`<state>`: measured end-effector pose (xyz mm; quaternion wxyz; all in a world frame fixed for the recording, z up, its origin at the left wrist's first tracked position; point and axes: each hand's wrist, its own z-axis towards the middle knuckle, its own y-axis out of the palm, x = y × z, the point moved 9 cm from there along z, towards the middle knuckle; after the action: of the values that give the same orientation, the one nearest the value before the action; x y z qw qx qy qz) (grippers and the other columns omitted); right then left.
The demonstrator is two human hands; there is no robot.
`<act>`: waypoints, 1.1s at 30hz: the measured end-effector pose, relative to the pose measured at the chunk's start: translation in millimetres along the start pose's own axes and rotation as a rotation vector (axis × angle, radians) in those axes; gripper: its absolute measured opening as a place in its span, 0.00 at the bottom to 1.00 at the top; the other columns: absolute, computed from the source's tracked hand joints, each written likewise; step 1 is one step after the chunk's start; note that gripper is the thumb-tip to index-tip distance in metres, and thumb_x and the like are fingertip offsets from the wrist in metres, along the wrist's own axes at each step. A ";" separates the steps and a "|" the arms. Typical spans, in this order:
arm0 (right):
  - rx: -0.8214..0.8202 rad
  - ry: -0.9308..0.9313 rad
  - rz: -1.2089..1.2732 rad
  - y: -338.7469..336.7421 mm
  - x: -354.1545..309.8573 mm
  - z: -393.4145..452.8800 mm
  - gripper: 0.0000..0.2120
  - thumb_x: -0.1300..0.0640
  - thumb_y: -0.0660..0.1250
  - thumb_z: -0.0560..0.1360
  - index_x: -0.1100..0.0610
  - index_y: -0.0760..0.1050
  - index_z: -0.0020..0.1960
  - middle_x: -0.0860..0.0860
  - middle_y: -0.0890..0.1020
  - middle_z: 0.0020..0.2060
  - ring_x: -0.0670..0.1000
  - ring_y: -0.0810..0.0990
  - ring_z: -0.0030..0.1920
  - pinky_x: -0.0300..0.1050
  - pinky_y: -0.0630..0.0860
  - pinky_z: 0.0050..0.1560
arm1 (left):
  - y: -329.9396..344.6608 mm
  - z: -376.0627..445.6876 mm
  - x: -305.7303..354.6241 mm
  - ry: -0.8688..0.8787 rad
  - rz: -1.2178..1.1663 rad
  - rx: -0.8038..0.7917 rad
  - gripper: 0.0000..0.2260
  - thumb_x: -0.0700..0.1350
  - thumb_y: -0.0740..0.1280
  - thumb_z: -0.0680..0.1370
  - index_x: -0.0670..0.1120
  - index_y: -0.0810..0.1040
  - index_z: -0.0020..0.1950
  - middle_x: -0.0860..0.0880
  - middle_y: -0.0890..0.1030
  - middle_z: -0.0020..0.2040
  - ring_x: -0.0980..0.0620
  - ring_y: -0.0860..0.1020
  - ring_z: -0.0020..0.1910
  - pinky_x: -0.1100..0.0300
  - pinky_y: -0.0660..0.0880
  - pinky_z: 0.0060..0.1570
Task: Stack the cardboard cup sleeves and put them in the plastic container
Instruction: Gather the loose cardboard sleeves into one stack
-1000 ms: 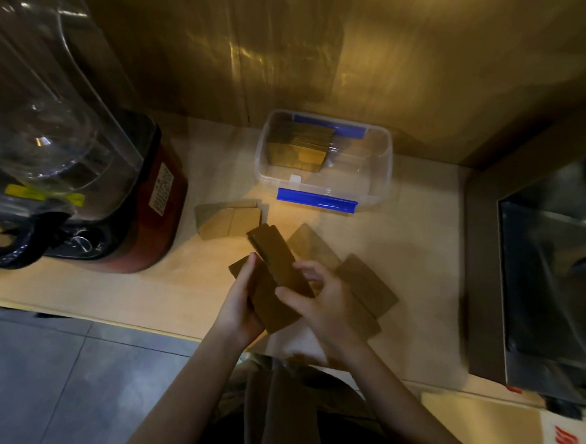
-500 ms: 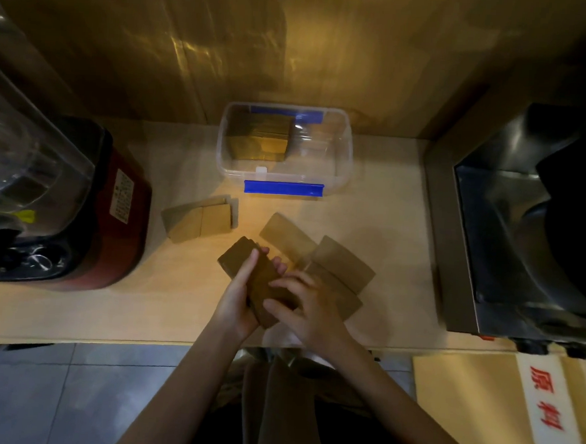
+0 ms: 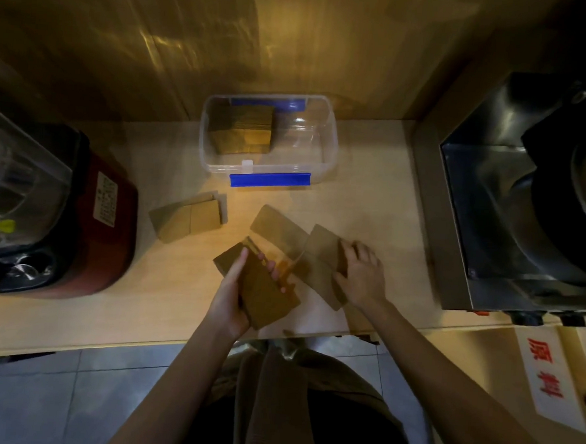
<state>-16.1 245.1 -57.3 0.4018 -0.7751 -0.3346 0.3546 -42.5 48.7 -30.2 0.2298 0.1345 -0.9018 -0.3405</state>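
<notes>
My left hand (image 3: 234,295) grips a small stack of flat brown cardboard cup sleeves (image 3: 263,288) just above the counter's front edge. My right hand (image 3: 358,275) rests with spread fingers on loose sleeves (image 3: 320,254) lying overlapped to the right; whether it pinches one I cannot tell. Another loose sleeve (image 3: 277,226) lies behind them. A separate small pile of sleeves (image 3: 188,220) sits to the left. The clear plastic container (image 3: 327,145) with blue clips stands at the back of the counter and holds a stack of sleeves (image 3: 244,129) in its left half.
A red-based blender (image 3: 62,207) with a clear jar stands at the left. A steel machine (image 3: 512,201) fills the right side. The wooden wall rises behind the container. A lower surface with a red-lettered label (image 3: 546,371) lies at the right front.
My right hand left the held stack and moved right onto the loose sleeves. My left hand keeps the stack, now squared up. The view shifted left.
</notes>
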 end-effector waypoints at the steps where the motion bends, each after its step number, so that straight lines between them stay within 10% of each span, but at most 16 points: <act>1: 0.016 -0.005 -0.012 -0.2 0.3 0.0 0.30 0.52 0.64 0.73 0.53 0.56 0.72 0.57 0.62 0.72 0.59 0.59 0.72 0.53 0.57 0.70 | -2.0 1.0 -0.2 -0.005 0.012 0.009 0.16 0.57 0.69 0.67 0.49 0.77 0.48 0.48 0.80 0.41 0.50 0.78 0.40 0.53 0.77 0.46; 11: 0.190 -0.006 0.123 -16.0 0.1 -21.6 0.25 0.52 0.67 0.71 0.57 0.66 0.66 0.58 0.74 0.63 0.60 0.70 0.63 0.52 0.65 0.63 | -10.6 11.2 -6.3 -0.051 0.066 0.035 0.19 0.58 0.68 0.67 0.49 0.75 0.52 0.49 0.82 0.40 0.51 0.80 0.39 0.52 0.77 0.45; 33: 0.015 0.045 0.223 1.8 -1.6 -40.4 0.29 0.41 0.71 0.62 0.54 0.72 0.57 0.53 0.77 0.54 0.55 0.74 0.55 0.51 0.72 0.57 | -6.7 8.1 -1.8 -0.043 0.070 0.009 0.18 0.59 0.67 0.68 0.48 0.76 0.51 0.49 0.80 0.40 0.51 0.81 0.38 0.54 0.78 0.44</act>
<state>16.6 227.4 -41.3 0.3730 -0.8122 -0.2346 0.3823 -44.5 49.0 -40.7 0.2216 0.0968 -0.9121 -0.3309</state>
